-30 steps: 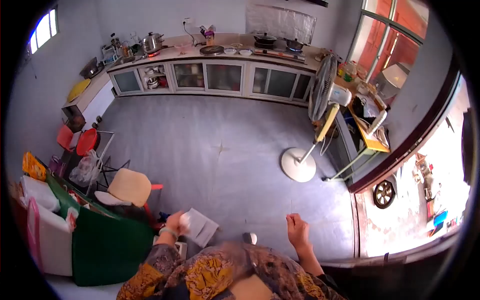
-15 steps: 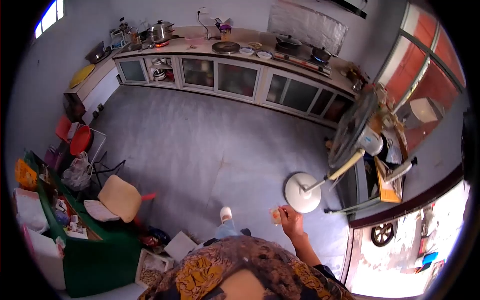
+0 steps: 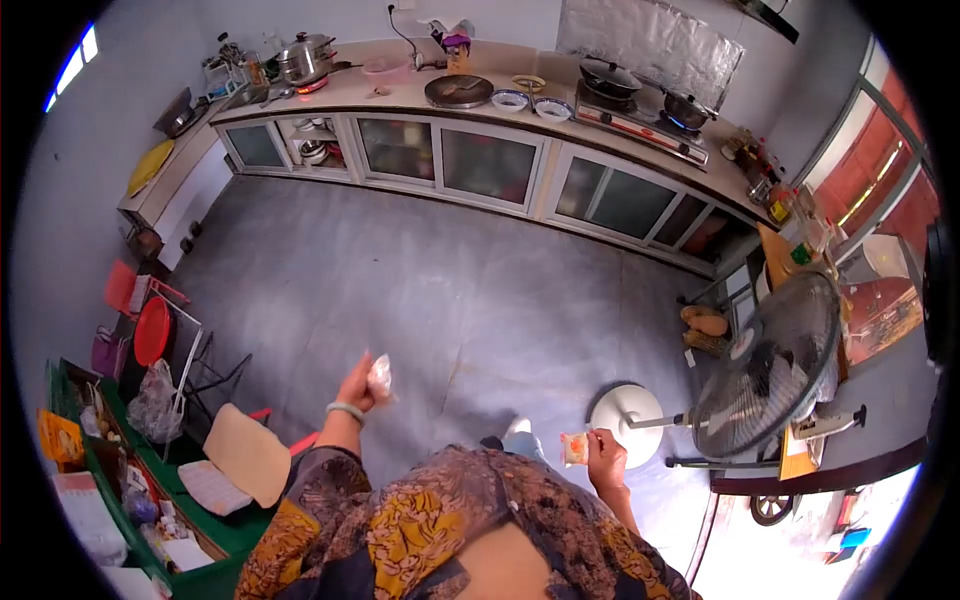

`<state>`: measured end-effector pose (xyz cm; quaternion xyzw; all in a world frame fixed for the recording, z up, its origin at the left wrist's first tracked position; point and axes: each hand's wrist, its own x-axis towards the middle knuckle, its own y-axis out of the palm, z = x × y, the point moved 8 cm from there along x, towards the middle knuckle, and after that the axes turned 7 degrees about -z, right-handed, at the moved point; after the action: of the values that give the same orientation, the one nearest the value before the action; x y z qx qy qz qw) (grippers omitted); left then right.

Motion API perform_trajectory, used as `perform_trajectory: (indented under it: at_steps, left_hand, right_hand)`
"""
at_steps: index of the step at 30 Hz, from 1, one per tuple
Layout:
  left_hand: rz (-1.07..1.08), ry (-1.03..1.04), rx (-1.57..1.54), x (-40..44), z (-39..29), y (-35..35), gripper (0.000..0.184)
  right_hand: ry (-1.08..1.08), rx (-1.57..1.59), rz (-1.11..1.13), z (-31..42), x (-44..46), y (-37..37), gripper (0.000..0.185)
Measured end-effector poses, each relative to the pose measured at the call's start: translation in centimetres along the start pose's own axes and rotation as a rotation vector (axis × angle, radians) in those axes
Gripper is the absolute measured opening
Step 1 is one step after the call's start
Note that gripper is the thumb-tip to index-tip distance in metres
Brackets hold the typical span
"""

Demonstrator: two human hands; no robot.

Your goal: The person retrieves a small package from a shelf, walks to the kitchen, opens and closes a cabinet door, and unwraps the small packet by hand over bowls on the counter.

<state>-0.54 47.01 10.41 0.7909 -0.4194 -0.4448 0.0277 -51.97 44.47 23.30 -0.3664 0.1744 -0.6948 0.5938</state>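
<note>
My left hand (image 3: 357, 384), with a bangle at the wrist, is out in front over the floor. Its fingers are closed on a small whitish, crumpled plastic bag (image 3: 380, 378). Lower right, my right hand (image 3: 606, 460) pinches a small packet (image 3: 574, 449) with orange and white markings by its edge. That hand is beside the white round base of a standing fan (image 3: 628, 412). What the bag and the packet contain is too small to tell.
A long counter (image 3: 400, 92) runs along the far wall with a steel pot (image 3: 305, 60), a flat pan (image 3: 459, 92), bowls and a gas stove (image 3: 640, 125) with pots. The fan's cage (image 3: 770, 365) stands at right. A chair (image 3: 235, 455) and green cabinet (image 3: 215, 535) are at left.
My left hand has come into view holding the whitish bag. The right hand with the packet has moved slightly right and down. My view has shifted closer to the counter.
</note>
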Motion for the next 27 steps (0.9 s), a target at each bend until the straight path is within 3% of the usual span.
perform_trajectory:
  at_steps: [6,9,14,17,20,23,26,27]
  left_hand:
    - [0.257,-0.075,-0.343,6.1,-3.3,13.8,0.037]
    - [0.18,-0.036,-0.427,8.0,-5.2,15.8,0.04]
    - [0.175,0.083,-0.53,9.6,-10.9,19.9,0.061]
    - [0.09,0.199,-0.516,12.4,-12.3,20.3,0.06]
    - [-0.047,0.224,-0.525,16.3,-13.1,19.4,0.058]
    - [-0.143,0.216,-0.607,20.5,-15.5,18.8,0.053]
    - [-0.155,0.229,-0.578,26.2,-19.7,19.1,0.046]
    - [-0.15,0.222,-0.557,28.2,-21.1,19.8,0.046]
  right_hand:
    - [0.111,-0.057,0.103,-4.8,12.0,5.4,0.015]
    - [0.062,-0.048,0.097,-5.9,20.4,9.2,0.016]
    - [0.071,0.042,0.339,-2.3,34.4,15.9,0.02]
    - [-0.105,-0.029,0.397,-0.3,41.6,20.7,0.021]
    - [-0.082,0.195,0.347,1.2,48.8,24.4,0.019]
    - [0.021,0.373,0.208,2.2,55.2,26.5,0.017]
    - [0.472,0.63,0.302,-3.3,58.7,31.4,0.016]
    - [0.362,0.474,0.251,-3.8,59.7,31.4,0.016]
